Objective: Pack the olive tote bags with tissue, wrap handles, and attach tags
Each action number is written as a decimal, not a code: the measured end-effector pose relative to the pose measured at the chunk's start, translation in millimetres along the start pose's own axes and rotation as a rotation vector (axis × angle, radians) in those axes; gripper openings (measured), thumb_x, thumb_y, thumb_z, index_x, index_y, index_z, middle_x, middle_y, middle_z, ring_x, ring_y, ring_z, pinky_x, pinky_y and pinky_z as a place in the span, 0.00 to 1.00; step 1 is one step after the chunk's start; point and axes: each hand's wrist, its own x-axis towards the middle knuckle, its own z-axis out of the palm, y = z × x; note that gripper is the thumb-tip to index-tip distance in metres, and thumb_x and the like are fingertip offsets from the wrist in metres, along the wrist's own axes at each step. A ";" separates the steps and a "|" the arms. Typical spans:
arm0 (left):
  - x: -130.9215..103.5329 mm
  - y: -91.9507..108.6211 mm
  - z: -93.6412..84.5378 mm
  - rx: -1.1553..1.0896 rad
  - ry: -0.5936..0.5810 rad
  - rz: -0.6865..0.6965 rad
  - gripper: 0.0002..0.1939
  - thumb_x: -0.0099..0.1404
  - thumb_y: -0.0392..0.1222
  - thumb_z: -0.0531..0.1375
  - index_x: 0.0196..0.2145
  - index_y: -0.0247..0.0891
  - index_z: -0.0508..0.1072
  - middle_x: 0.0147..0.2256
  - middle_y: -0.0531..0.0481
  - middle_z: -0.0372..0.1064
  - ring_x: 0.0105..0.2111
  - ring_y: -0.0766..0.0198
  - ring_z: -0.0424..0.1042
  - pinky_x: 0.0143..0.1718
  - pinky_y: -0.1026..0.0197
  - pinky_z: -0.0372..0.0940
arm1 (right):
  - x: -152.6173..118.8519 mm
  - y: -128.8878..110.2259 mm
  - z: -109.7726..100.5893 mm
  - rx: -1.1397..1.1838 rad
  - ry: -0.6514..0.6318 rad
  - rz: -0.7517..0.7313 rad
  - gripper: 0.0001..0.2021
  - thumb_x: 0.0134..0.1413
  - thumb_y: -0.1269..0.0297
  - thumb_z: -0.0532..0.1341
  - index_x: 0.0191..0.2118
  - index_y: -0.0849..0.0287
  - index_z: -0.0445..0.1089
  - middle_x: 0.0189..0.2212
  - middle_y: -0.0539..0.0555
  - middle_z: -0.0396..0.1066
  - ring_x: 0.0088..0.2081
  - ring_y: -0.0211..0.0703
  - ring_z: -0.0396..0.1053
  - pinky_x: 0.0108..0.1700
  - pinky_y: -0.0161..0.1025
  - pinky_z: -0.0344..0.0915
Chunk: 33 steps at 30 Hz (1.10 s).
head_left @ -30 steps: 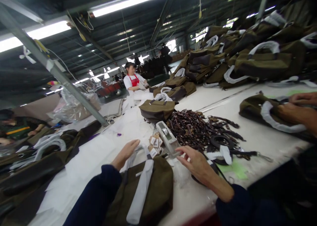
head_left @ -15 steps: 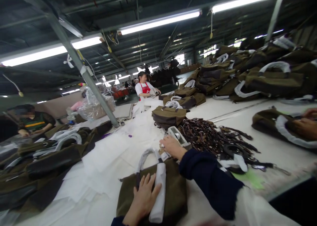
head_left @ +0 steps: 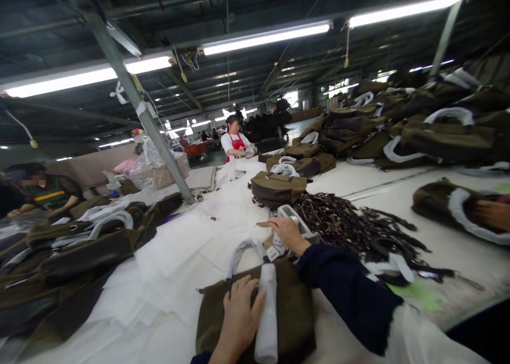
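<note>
An olive-brown handbag [head_left: 292, 305] lies in front of me, its handles [head_left: 266, 311] wrapped in white paper. My left hand [head_left: 241, 311] rests on the bag beside the near handle, fingers stretched out. Beyond the bag's top edge, my right hand [head_left: 290, 234] is pinched, with a small flat brown piece [head_left: 263, 224] jutting from its fingertips; its exact kind is unclear. Under and beside that hand lie paper tags [head_left: 273, 250], one with printed marks. A grey tape dispenser [head_left: 298, 220] stands just behind the right hand, partly hidden by it.
Dark braided straps [head_left: 342, 226] lie heaped on the right. White paper sheets [head_left: 175, 247] spread to the left. More handbags pile up left [head_left: 87, 252] and back right [head_left: 446, 130]. A co-worker's hand [head_left: 494, 212] reaches into a bag at right. A metal post [head_left: 159, 141] rises left.
My right hand has lifted slightly and drawn back from the tags, the brown piece now showing at its fingertips. My left hand stays on the bag. The view has shifted slightly.
</note>
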 end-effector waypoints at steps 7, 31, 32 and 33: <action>35.4 25.5 -21.3 -0.647 -0.090 -0.209 0.10 0.61 0.46 0.66 0.32 0.35 0.80 0.33 0.44 0.75 0.38 0.54 0.72 0.35 0.61 0.66 | -34.5 2.9 -17.3 0.289 0.157 0.086 0.12 0.65 0.64 0.56 0.45 0.58 0.78 0.36 0.54 0.79 0.35 0.43 0.74 0.40 0.38 0.68; 90.1 61.5 1.5 -1.209 -0.132 -0.342 0.11 0.71 0.36 0.56 0.36 0.31 0.77 0.30 0.48 0.75 0.27 0.67 0.74 0.24 0.66 0.69 | -101.8 -16.3 -43.8 0.249 0.295 -0.407 0.09 0.68 0.66 0.56 0.40 0.57 0.73 0.37 0.54 0.75 0.40 0.41 0.75 0.41 0.35 0.68; 90.5 61.0 -0.7 -1.203 -0.125 -0.329 0.09 0.70 0.34 0.57 0.36 0.31 0.78 0.30 0.48 0.75 0.26 0.67 0.74 0.24 0.67 0.69 | -102.7 -15.7 -43.9 0.238 0.290 -0.419 0.08 0.68 0.67 0.56 0.41 0.57 0.73 0.38 0.54 0.75 0.41 0.42 0.75 0.41 0.35 0.68; 91.2 60.1 -3.0 -1.196 -0.117 -0.318 0.07 0.68 0.33 0.59 0.36 0.31 0.78 0.30 0.48 0.76 0.26 0.68 0.74 0.24 0.68 0.68 | -103.6 -15.0 -43.7 0.229 0.276 -0.419 0.07 0.67 0.68 0.56 0.42 0.57 0.72 0.40 0.54 0.75 0.42 0.42 0.75 0.42 0.35 0.69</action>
